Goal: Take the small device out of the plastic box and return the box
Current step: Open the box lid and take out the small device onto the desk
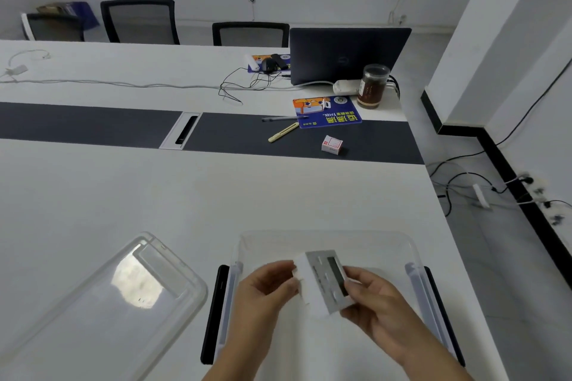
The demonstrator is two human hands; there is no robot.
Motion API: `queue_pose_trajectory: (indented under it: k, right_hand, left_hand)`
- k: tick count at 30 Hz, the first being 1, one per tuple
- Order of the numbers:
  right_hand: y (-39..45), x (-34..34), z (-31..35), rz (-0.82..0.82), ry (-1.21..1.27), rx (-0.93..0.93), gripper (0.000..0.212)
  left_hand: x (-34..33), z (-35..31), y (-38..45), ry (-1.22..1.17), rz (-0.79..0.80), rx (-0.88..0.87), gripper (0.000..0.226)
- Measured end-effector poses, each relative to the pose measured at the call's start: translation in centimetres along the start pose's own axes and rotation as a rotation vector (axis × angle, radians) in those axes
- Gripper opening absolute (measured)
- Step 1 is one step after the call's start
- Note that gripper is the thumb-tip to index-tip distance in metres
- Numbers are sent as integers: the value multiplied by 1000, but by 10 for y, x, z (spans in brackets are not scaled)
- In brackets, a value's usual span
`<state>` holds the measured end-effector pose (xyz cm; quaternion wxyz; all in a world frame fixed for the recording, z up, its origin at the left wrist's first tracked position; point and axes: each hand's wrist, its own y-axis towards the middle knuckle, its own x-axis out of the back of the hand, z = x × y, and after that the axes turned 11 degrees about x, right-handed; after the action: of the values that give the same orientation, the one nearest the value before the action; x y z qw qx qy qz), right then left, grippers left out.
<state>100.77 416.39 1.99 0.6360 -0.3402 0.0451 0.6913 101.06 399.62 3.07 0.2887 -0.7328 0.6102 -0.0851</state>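
Small device (328, 280) is up in both hands right over the open plastic box (325, 241), so it's sitting above the box, not down inside it. Going left to right: the clear lid (123, 294) is lying flat on the white desk (154, 189) off to the left, apart from the box. Next is the box itself, see-through, with dark latches on its left and right sides. The left hand (269, 284) has its fingertips pinched on the device's left edge, on the white side part. The device is tilted, a grey face with a dark little screen and some buttons pointing up toward the camera. The right hand (374, 303) is wrapped around the right edge, thumb on the face near the screen, fingers underneath. So both hands are closed on it, one on each end, with the device bridging the gap between them.

Further back on the dark strip of the desk there's a yellowish utility knife (283, 132), a pen (283, 118), and a small white-and-red carton (332, 144). Behind those sit a blue mouse pad (328, 111), a laptop (349, 54) and a brown jar (373, 86).
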Motion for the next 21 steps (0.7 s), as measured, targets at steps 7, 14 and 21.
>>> queue_pose_trajectory:
  k: [7,14,21]
  right_hand:
    - [47,-14,74,-150,-213,242,14]
    - [183,-33,82,-253,-934,344,33]
    - [278,-36,35,-375,-1190,312,37]
  left_hand:
    - [33,-28,39,485,-416,-382,25]
    - [51,-27,85,898,-233,-347,36]
    - [60,-14,103,756,-159,-328,45]
